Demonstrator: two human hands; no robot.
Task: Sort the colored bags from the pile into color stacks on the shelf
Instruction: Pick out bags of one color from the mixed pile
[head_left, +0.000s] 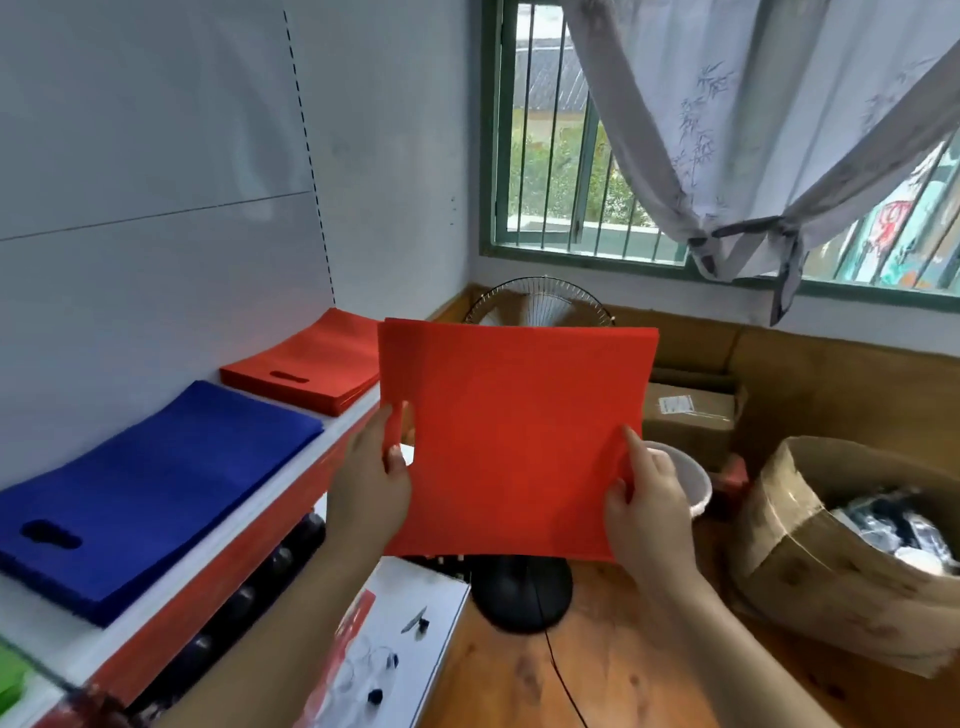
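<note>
Behind red bag (514, 441), fan (524, 587).

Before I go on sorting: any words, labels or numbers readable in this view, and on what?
None can be read.
White label on the cardboard box behind the red bag: printed, but too small and blurred.
White box under the shelf: pictures only, no legible text.
Red stack and blue stack: no print visible.

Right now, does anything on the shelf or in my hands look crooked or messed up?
Nothing stands out. The red stack and blue stack lie flat on the shelf, apart; the red bag is held flat by the left hand and right hand.
</note>
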